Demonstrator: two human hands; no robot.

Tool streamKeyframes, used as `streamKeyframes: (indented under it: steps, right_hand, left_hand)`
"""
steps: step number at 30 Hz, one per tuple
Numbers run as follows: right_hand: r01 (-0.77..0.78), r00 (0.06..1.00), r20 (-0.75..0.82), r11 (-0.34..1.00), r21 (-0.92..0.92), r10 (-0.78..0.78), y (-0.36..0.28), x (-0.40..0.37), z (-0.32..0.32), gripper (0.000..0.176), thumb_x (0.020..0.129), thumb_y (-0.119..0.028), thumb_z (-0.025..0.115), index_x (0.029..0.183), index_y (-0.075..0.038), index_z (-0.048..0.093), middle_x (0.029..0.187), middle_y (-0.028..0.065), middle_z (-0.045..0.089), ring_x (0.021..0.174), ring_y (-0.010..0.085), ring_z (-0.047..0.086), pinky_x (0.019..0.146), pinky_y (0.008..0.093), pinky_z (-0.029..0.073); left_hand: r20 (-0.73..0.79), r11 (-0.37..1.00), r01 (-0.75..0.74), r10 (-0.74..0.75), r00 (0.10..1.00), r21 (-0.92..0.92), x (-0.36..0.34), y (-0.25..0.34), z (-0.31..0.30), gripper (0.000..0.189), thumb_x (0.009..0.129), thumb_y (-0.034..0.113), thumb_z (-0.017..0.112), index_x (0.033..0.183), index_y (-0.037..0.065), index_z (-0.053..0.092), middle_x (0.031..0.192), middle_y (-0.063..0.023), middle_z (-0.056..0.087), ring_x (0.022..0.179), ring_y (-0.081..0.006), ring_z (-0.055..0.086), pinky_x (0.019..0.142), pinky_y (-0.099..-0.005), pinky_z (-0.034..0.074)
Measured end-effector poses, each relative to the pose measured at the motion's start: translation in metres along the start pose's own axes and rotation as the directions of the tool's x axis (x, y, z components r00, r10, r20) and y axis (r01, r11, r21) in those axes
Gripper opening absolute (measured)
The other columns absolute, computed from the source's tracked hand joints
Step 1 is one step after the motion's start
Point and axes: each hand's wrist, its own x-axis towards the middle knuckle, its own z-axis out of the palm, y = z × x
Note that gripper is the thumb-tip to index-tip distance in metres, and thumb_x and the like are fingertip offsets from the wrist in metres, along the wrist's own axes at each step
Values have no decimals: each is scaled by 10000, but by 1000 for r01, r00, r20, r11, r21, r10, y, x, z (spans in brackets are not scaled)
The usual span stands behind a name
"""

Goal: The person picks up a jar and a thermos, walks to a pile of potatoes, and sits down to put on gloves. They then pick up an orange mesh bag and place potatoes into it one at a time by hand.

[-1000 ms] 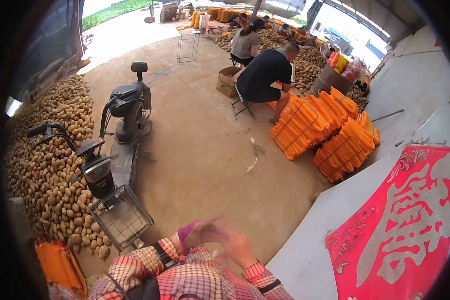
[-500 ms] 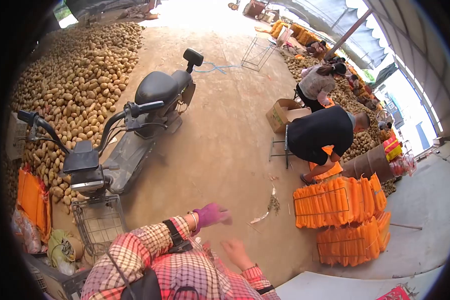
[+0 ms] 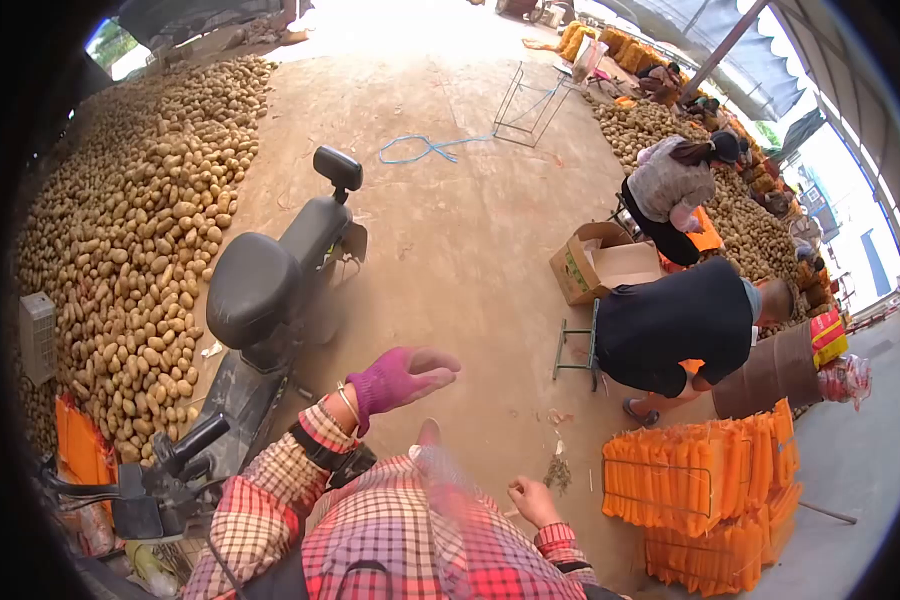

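Observation:
My left hand [image 3: 402, 380], in a purple glove, reaches out over the floor with its fingers extended and nothing in them. The seat of an electric scooter [image 3: 255, 290] is the closest thing to it, on its left, apart from the hand. Bare and low in front of my checked jacket, my right hand [image 3: 535, 502] has its fingers curled in, and no object shows in it. To its right stand bundles of orange mesh bags [image 3: 670, 475] in wire frames, stacked in two layers and not touched. A shoe tip [image 3: 429, 432] shows below my left hand.
A large potato heap [image 3: 140, 250] lies at left, another [image 3: 760, 235] at right. One person in a dark shirt [image 3: 670, 325] bends beside a cardboard box [image 3: 582, 268]; another [image 3: 675, 185] works behind. A wire frame [image 3: 530, 110], blue cord [image 3: 420, 150] and brown barrel [image 3: 765, 375] stand or lie farther off.
The view has moved forward, so the scooter slides left and down. My left hand is raised farther ahead, fingers stretched. My right hand's fingers have curled in. The person in the dark shirt stays bent.

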Motion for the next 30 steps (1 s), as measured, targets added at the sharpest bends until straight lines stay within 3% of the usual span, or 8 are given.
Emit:
streamKeyframes:
  steps: [2,8,13,17,19,23,26,30]
  right_hand:
    - [65,997,-29,998,-26,-66,-40,79,-55,238,848,-231,613,978,-38,661,881,151,696,822,280,680,728,374,528]
    - [396,916,87,917,-40,-392,-196,331,-172,236,844,-225,600,1003,-57,644,917,157,677,868,323,650,765,414,508]
    - [532,840,169,845,-61,-516,-330,498,-221,233,835,-225,615,1007,-70,638,905,142,671,868,310,649,752,409,505]
    - [541,808,343,835,-106,-480,-360,607,-262,265,847,-239,626,1038,-55,633,887,138,666,836,291,646,737,395,503]
    - [468,858,324,867,-173,-398,-359,650,-288,273,843,-245,643,1032,-49,636,886,144,669,811,288,653,724,381,512]
    - [57,947,308,992,109,-88,-336,747,-325,287,855,-252,624,1046,-39,645,862,143,682,762,267,674,695,357,524]
    - [-116,935,341,993,21,102,-317,838,-353,303,835,-261,629,1038,-38,658,858,148,690,733,254,678,712,352,523]
    - [68,921,389,969,-236,31,-339,1000,-408,296,787,-279,664,959,-40,700,866,169,700,793,271,685,765,369,528]
  left_hand:
    - [-142,977,-23,-8,990,-211,14,51,-48,385,928,265,609,1200,-7,587,1079,-116,669,1017,-167,624,919,-311,477]
    - [-651,957,-214,36,759,-196,67,86,-175,406,924,230,582,1207,-59,550,1054,-165,659,982,-237,640,920,-339,487]
    - [-762,966,-224,46,646,-132,183,97,-303,354,930,174,571,1194,-61,560,1067,-165,656,1007,-234,631,928,-351,491]
    - [-720,948,-235,10,694,-214,318,126,-406,311,936,161,549,1170,-41,585,1055,-126,667,1023,-197,621,921,-316,477]
    - [-661,991,-103,24,750,-81,385,146,-454,271,932,167,558,1103,-34,626,1039,-99,674,1015,-176,621,902,-307,473]
    - [-530,994,-69,105,842,87,507,157,-551,237,930,157,559,1045,-26,655,1031,-83,680,1012,-160,618,886,-306,474]
    - [-596,987,-47,131,792,154,592,144,-620,226,938,149,544,1022,-23,664,1031,-83,685,999,-165,623,881,-303,475]
    - [-827,1000,11,-12,561,-7,677,78,-719,232,948,147,527,1019,-34,654,999,-111,693,928,-195,652,862,-306,491]
